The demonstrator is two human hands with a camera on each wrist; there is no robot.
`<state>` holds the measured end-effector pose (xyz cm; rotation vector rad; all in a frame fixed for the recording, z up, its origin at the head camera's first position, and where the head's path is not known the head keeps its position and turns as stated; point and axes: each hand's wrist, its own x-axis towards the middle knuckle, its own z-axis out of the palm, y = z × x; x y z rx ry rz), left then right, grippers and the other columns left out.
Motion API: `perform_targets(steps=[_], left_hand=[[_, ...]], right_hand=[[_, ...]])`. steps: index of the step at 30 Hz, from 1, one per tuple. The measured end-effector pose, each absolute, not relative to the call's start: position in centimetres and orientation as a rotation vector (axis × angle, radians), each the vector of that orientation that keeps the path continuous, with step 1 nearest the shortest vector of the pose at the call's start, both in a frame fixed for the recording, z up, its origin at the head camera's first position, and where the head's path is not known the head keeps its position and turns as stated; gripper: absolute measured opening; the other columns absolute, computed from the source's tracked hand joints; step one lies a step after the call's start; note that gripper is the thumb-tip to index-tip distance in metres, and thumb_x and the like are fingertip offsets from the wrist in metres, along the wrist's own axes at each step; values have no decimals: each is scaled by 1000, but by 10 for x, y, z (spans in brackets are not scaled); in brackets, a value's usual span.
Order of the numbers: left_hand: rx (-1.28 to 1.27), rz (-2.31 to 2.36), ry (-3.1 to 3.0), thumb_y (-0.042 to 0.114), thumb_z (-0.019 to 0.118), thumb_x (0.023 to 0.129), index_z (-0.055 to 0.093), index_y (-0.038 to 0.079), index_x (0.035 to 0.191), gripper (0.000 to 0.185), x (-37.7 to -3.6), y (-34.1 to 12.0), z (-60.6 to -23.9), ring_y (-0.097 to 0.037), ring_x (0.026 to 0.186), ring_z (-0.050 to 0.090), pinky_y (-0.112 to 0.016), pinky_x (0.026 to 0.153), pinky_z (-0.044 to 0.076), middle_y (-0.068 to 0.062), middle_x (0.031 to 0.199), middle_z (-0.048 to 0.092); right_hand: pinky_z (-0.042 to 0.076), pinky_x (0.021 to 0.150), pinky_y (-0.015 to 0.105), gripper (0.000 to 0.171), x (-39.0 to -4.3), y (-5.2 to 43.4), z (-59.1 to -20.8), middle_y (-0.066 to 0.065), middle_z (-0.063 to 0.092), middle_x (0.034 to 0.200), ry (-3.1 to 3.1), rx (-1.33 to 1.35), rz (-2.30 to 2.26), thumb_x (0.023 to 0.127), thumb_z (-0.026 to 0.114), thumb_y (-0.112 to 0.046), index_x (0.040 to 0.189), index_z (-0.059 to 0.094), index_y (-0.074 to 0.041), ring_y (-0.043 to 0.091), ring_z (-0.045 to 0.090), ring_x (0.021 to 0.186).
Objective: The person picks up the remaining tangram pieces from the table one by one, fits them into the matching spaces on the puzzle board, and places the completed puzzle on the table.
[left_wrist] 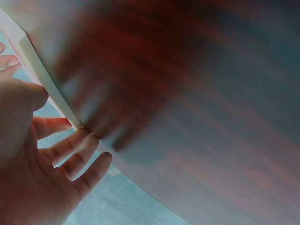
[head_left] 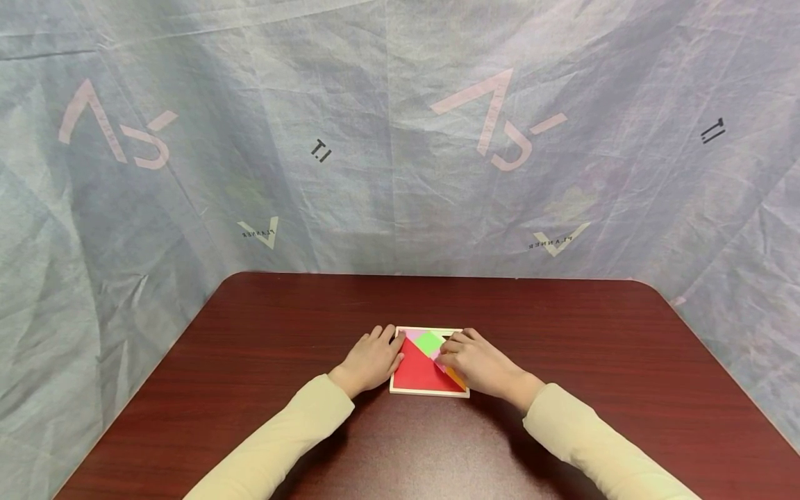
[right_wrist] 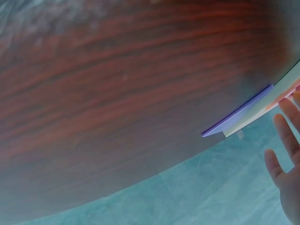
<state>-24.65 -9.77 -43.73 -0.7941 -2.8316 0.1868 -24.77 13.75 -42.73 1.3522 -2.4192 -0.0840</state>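
the left hand (head_left: 370, 361) rests relaxed fingers against the shallow white wooden puzzle tray (head_left: 428, 392), apparently steadying it, while the right hand (head_left: 476, 361) curls fingertips on the pink tile (head_left: 439, 359), seemingly seating it.

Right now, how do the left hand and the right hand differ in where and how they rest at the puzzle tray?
The left hand lies at the tray's left edge with its fingers fairly straight; the right hand lies on top of the coloured pieces on the right side, fingers curled. The left hand leaves the red piece uncovered; the right hand hides most of the orange piece. Whether the right hand pinches a piece cannot be told. Both wear cream sleeves.
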Motion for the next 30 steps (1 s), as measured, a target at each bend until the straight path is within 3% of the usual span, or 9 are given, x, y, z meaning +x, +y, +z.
perform_targets(steps=[22, 30], left_hand=[[-803, 163, -2818, 33, 47, 94, 52, 9, 128, 42, -246, -98, -436, -26, 101, 49, -38, 81, 47, -12, 119, 50], [-795, 168, -2826, 34, 46, 94, 52, 10, 129, 43, -247, -98, -437, -26, 101, 49, -38, 81, 46, -12, 119, 49]], right_hand=[[41, 83, 36, 29, -248, 145, -429, -4, 68, 98, -2382, 1394, 23, 72, 68, -4, 97, 71, -19, 17, 56, 93], [41, 80, 36, 30, -245, 150, -429, -2, 69, 105, -2427, 1402, 91, 72, 68, -4, 99, 71, -18, 18, 58, 95]])
